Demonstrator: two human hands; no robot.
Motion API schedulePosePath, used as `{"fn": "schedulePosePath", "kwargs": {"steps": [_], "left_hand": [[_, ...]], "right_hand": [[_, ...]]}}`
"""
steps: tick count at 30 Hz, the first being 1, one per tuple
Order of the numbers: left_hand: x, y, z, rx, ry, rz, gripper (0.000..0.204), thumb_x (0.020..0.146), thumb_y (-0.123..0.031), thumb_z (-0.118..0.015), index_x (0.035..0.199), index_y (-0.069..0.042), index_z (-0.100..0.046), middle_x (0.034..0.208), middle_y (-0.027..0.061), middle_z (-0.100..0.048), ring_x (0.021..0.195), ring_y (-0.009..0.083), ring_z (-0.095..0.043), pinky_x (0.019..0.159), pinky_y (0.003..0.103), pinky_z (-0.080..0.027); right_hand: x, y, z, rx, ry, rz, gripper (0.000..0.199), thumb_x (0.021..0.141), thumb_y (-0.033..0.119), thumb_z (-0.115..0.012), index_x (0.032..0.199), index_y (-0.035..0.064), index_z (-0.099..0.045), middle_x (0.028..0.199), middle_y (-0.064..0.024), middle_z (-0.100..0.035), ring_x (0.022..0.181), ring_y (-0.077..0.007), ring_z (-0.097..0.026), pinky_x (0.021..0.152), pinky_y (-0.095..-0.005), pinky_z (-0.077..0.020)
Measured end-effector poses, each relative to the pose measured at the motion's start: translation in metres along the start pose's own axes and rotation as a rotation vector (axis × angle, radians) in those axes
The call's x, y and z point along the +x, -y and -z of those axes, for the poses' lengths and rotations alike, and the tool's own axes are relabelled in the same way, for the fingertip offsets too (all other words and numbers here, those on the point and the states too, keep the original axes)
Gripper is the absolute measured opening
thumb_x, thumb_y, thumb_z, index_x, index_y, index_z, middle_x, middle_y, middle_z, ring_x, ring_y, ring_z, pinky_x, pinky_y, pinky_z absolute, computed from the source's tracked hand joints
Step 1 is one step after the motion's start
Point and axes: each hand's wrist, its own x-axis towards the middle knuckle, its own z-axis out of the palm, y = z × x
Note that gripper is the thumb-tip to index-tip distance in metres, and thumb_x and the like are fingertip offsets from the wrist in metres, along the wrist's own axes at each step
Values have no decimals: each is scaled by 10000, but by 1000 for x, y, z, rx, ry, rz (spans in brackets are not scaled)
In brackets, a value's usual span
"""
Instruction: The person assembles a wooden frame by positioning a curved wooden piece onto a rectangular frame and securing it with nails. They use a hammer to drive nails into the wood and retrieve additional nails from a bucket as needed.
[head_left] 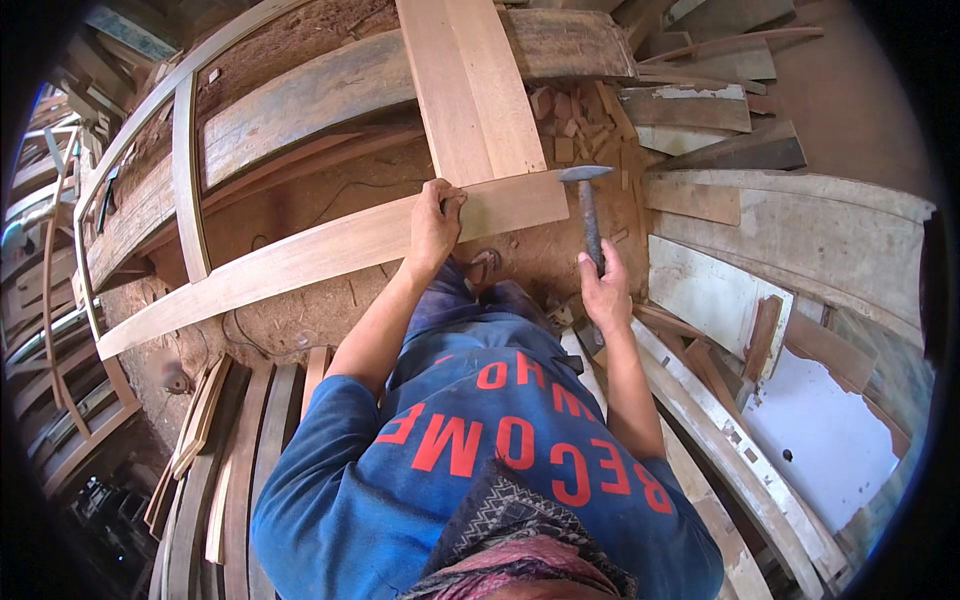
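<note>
While the long board (320, 254) is being clasped, seemingly steadied, by the left grip (436, 222) at the wide plank (455, 90), right of it a hammer (589, 212) is being held by the right grip (606, 288)

Person's left hand (435, 225) grips the long pale board (320, 250) over its upper edge, short of the right end; board runs slantwise from lower left to upper right. Right hand (606, 290) closed round the handle of a hammer (588, 210), handle roughly upright in view, head at the board's right end; contact not determinable. Two-plank panel (475, 90) extends away from the board's upper edge, across a thick weathered timber (310, 110). Slender wooden frame (187, 170) at left. Brown, debris-strewn ground (320, 312) below. White sheet (820, 435) at right, among offcuts.
</note>
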Motion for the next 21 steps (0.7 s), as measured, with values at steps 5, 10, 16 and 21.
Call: {"fn": "schedulePosePath", "kwargs": {"steps": [5,10,16,21], "left_hand": [[-2,2,3,57,42,-55,239,926,-13,-709,1106,-8,-552,969,198,-707,952,389,-702,827,457,-546],[-2,4,4,144,60,-78,265,944,-46,-691,1154,-12,-532,953,224,-680,924,433,-681,811,485,-530],[-4,9,2,181,64,-67,294,934,-80,-689,1165,-15,-519,908,244,-652,874,467,-649,759,524,-505],[-4,5,2,163,77,-43,321,939,-83,-677,1195,-15,-496,909,256,-662,882,471,-658,760,530,-508]], "right_hand": [[-11,49,-20,-137,99,170,461,1021,217,-628,1452,82,-537,1162,-293,-695,1045,-467,-698,853,-470,-554],[-11,55,-54,-288,156,437,520,1037,188,-591,1539,170,-455,1075,-296,-704,957,-509,-688,795,-556,-565],[-3,60,-59,-491,254,418,561,1043,219,-575,1574,171,-402,1050,-271,-695,882,-492,-702,735,-559,-584],[-4,55,-63,-482,217,424,568,1034,196,-591,1573,190,-414,939,-290,-681,849,-509,-676,734,-590,-551]]}}
